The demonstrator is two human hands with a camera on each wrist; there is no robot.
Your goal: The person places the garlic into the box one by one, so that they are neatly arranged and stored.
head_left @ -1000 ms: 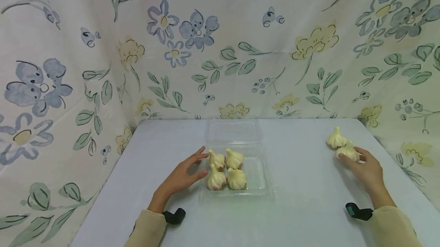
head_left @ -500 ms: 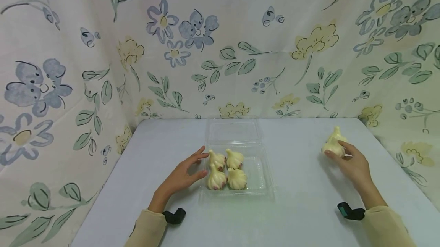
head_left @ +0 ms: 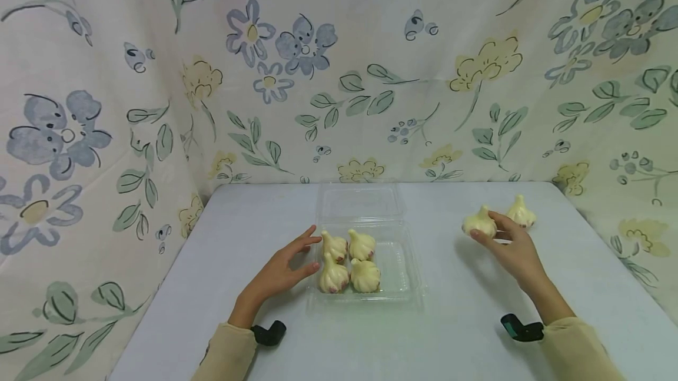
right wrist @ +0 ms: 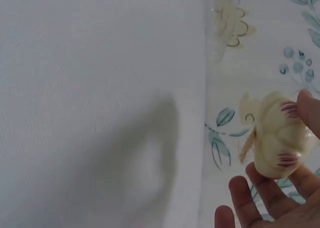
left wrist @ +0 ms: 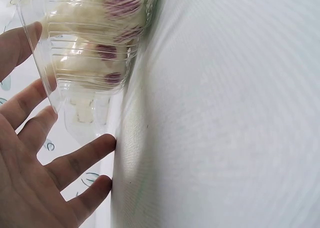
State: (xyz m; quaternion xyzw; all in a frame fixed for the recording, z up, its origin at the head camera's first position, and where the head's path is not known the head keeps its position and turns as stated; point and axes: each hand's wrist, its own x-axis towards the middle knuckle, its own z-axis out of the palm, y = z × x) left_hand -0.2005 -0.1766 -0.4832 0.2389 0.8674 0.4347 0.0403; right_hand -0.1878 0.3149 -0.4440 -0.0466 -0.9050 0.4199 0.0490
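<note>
My right hand (head_left: 511, 249) holds a garlic bulb (head_left: 479, 223) between thumb and fingers; the right wrist view shows the bulb (right wrist: 282, 135) with purple patches, held off the table above its shadow. My left hand (head_left: 281, 269) rests at the left side of a clear plastic clamshell box (head_left: 399, 269), fingers spread, fingertips right at its rim. In the left wrist view the box's ribbed wall (left wrist: 92, 50) shows purple-marked bulbs behind it. Several garlic bulbs (head_left: 365, 276) fill the left and middle of the box. One more bulb (head_left: 521, 212) stands on the table behind my right hand.
The box's transparent lid (head_left: 360, 201) lies folded back toward the rear edge of the white table (head_left: 450, 322). A floral curtain (head_left: 339, 75) hangs behind and along both sides. To the right of the bulbs, the box floor is bare.
My right hand has carried its garlic bulb leftward, away from the other bulb at the back right, which stays put. The left hand and the box have not moved.
</note>
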